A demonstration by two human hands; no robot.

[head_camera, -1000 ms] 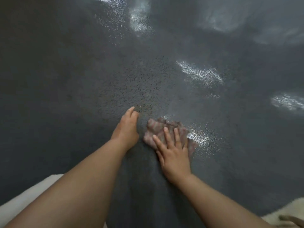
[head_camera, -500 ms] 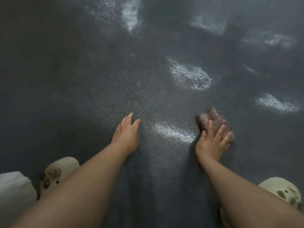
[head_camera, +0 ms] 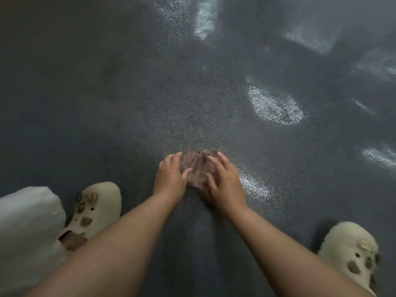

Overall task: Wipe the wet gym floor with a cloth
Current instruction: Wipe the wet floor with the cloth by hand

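Note:
A crumpled pinkish-brown cloth lies on the dark speckled gym floor in the lower middle of the view, blurred by motion. My right hand presses on the cloth's right side with spread fingers. On the cloth's left edge rests my left hand, its thumb touching the fabric. Shiny wet patches glint on the floor: one right beside my right hand, a larger one farther out to the right, and others toward the far edge.
My two cream clog shoes stand on the floor, the left shoe and the right shoe, either side of my arms. A pale trouser leg fills the lower left corner. More wet streaks lie at the right.
My right hand has swept the cloth from the right back to the middle, against my left hand. The left hand stayed in place. The view has tilted down, showing both shoes.

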